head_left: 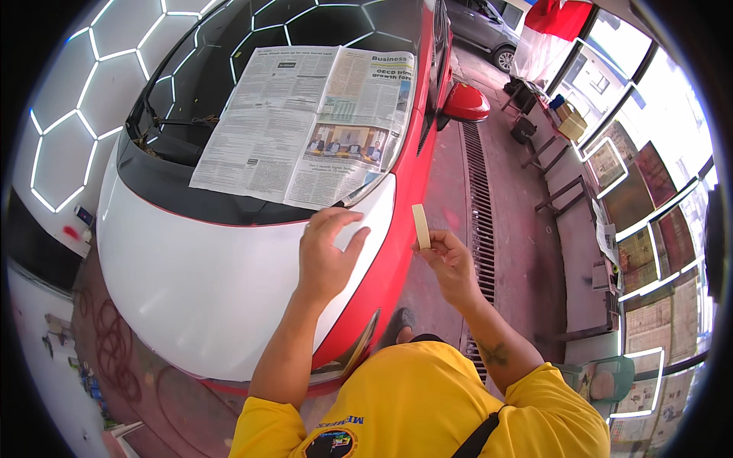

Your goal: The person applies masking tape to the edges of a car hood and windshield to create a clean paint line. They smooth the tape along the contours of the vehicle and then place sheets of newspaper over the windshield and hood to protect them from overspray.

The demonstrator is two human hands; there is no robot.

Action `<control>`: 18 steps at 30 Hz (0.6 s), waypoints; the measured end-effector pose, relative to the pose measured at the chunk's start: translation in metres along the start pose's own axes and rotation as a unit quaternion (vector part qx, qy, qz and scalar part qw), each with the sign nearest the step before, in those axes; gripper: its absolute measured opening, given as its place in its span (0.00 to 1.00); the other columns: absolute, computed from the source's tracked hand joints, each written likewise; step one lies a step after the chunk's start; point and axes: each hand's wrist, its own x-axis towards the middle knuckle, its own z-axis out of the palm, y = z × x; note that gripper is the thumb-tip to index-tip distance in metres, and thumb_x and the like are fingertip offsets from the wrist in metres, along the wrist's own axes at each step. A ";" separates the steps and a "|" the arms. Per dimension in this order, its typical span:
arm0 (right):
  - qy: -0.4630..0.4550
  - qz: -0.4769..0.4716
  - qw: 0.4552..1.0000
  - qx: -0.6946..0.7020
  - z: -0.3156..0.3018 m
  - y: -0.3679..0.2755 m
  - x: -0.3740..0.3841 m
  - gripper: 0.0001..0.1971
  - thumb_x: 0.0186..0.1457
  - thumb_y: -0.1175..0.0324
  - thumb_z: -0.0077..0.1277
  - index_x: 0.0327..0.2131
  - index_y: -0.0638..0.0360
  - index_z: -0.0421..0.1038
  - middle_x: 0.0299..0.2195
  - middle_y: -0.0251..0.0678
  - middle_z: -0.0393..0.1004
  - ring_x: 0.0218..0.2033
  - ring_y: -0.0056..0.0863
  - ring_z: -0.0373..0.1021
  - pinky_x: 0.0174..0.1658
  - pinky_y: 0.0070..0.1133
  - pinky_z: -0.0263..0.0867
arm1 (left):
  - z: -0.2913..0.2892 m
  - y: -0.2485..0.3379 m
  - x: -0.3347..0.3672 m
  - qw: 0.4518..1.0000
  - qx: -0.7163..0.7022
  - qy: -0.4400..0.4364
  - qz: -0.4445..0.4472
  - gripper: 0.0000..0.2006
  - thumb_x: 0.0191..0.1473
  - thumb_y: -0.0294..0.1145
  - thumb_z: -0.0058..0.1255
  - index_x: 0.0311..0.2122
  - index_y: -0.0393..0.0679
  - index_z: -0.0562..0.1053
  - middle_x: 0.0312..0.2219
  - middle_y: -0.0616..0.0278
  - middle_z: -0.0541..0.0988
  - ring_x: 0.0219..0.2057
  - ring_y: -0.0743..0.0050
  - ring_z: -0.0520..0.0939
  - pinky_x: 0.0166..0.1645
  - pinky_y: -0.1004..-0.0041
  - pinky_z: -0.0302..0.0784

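Note:
A cream roll of masking tape (421,226) is pinched between the thumb and fingers of my right hand (450,263), seen nearly edge-on beside the car's red side. My left hand (329,256) hovers above the white bonnet (206,282), fingers curved and apart from the thumb, with nothing seen in it. Just beyond its fingertips is the lower corner of an opened newspaper sheet (263,126). That sheet lies spread over the windscreen (183,99) and reaches its lower edge.
To the right of the car, a red wing mirror (466,103) juts out over the floor, where a long drain grate (479,198) runs. Benches (569,195) line the right wall. A hose (114,343) lies coiled at the left. Another car (485,30) stands at the back.

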 end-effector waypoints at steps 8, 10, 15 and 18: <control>-0.040 -0.081 0.983 -0.157 0.026 -0.022 -0.014 0.13 0.68 0.76 0.58 0.55 0.66 0.76 0.47 0.38 0.85 0.50 0.26 0.79 0.57 0.26 0.72 | 0.010 0.047 -0.028 0.996 0.026 0.037 0.071 0.17 0.51 0.26 0.75 0.46 0.45 0.82 0.48 0.61 0.82 0.52 0.54 0.83 0.54 0.60 0.82; -0.054 -0.079 0.983 -0.157 0.032 -0.024 -0.016 0.14 0.69 0.76 0.57 0.56 0.65 0.76 0.47 0.42 0.86 0.51 0.31 0.81 0.58 0.28 0.73 | 0.002 0.038 -0.034 0.998 0.027 0.023 0.052 0.17 0.51 0.25 0.75 0.46 0.46 0.81 0.48 0.61 0.81 0.53 0.54 0.82 0.54 0.60 0.81; -0.077 -0.042 0.988 -0.130 0.041 -0.020 -0.019 0.22 0.66 0.75 0.60 0.62 0.63 0.74 0.47 0.44 0.86 0.50 0.35 0.82 0.58 0.33 0.71 | 0.003 0.035 -0.050 0.993 0.051 -0.038 0.099 0.17 0.53 0.24 0.72 0.48 0.45 0.80 0.51 0.58 0.81 0.53 0.52 0.82 0.55 0.58 0.80; -0.096 -0.102 0.972 -0.186 0.040 -0.014 -0.025 0.28 0.62 0.76 0.61 0.66 0.64 0.70 0.47 0.45 0.86 0.51 0.39 0.82 0.61 0.37 0.67 | 0.009 0.035 -0.059 0.996 0.049 -0.041 0.066 0.21 0.54 0.24 0.71 0.52 0.45 0.79 0.53 0.58 0.81 0.54 0.51 0.82 0.57 0.56 0.79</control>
